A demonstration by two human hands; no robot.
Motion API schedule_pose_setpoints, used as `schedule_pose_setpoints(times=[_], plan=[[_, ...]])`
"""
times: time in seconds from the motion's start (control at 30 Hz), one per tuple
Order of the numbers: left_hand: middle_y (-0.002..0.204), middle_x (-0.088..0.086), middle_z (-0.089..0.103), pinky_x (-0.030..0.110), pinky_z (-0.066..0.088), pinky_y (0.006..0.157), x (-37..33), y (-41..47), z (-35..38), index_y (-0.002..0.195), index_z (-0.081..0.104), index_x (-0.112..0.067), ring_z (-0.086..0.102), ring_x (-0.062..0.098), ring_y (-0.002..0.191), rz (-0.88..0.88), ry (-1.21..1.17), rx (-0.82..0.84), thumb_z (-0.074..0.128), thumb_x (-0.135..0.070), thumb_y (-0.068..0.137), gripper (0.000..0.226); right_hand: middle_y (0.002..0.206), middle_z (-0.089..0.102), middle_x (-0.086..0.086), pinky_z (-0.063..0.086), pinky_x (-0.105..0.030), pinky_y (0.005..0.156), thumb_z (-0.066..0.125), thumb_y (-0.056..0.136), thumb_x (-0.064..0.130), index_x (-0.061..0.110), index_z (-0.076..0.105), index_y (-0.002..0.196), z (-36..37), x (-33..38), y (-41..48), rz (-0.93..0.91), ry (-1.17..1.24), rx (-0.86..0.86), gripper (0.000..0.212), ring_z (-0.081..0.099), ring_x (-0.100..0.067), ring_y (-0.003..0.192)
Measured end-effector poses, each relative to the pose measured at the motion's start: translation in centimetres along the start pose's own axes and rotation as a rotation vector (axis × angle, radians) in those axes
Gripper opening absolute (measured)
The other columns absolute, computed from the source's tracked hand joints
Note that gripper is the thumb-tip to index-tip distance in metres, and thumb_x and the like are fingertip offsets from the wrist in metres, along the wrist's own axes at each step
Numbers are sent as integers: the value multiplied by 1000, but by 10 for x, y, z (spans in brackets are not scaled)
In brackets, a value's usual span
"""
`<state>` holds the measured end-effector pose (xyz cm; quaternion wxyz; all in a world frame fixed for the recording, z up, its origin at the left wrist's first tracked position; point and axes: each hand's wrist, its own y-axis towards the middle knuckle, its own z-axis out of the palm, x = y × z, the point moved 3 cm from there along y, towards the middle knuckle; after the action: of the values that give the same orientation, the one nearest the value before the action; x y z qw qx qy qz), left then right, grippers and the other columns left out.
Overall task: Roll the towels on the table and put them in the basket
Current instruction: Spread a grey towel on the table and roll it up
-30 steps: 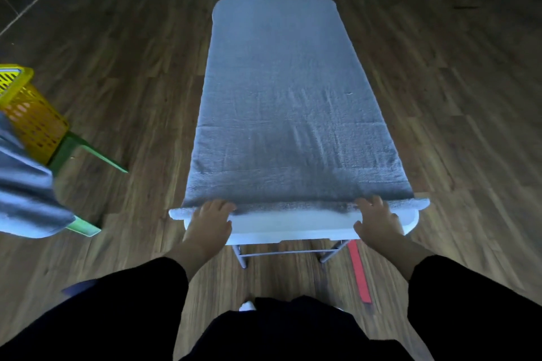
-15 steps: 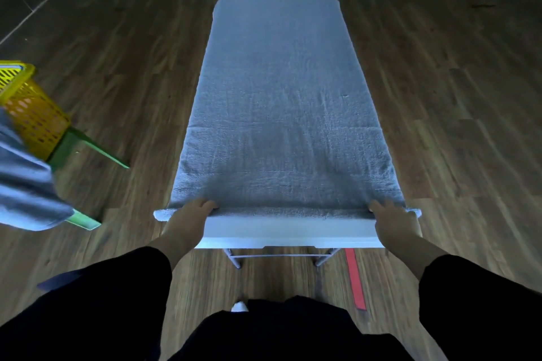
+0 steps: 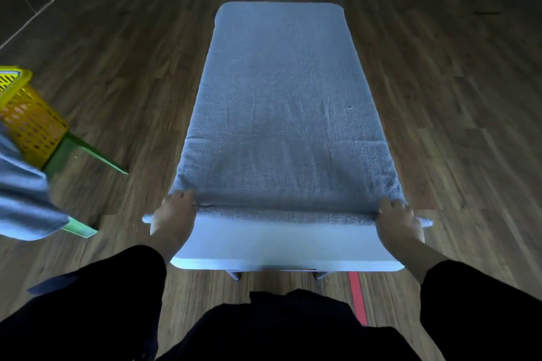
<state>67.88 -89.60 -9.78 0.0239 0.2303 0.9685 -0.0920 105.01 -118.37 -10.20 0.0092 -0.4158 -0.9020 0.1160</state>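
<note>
Along the near edge of the worktop (image 3: 281, 246), pinches the started roll of the soft, limp towel (image 3: 281, 111) with left grip (image 3: 174, 214) and right grip (image 3: 397, 218) curled on its corners, likely light yet prone to skew.

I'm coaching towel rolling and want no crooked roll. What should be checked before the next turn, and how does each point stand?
1. The left hand grips the rolled edge at its left end: ok.
2. The right hand grips its right end: ok.
3. The rolled edge runs straight across the table: ok.
4. The towel ahead lies flat: ok.
5. Room in the basket: cannot tell.
</note>
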Motion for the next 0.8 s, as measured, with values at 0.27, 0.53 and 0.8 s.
schedule_pose_setpoints(times=[0.27, 0.53, 0.8], plan=[[95, 0, 62, 44, 51, 81, 6, -20, 17, 95, 64, -18, 59, 26, 93, 319, 82, -51, 67, -37, 78, 25, 85, 55, -8, 50, -45, 76, 72, 71, 19, 12, 58, 92, 24, -15, -11, -163, 46, -123, 26, 57, -32, 81], [83, 5, 64, 36, 49, 69, 0, 3, 2, 86, 63, -14, 64, 30, 80, 413, 241, 52, 70, -11, 75, 13, 98, 66, 3, 43, -36, 81, 42, 90, 26, 24, 50, 104, -1, -12, 18, -146, -72, -38, 16, 63, -24, 92], [115, 3, 59, 43, 48, 87, 7, 5, 1, 108, 57, -23, 55, 29, 107, 119, 138, 142, 45, -34, 88, 26, 110, 62, 6, 46, -35, 81, 49, 88, 39, 33, 54, 100, -13, -24, 28, -167, -94, 57, 14, 62, -22, 101]])
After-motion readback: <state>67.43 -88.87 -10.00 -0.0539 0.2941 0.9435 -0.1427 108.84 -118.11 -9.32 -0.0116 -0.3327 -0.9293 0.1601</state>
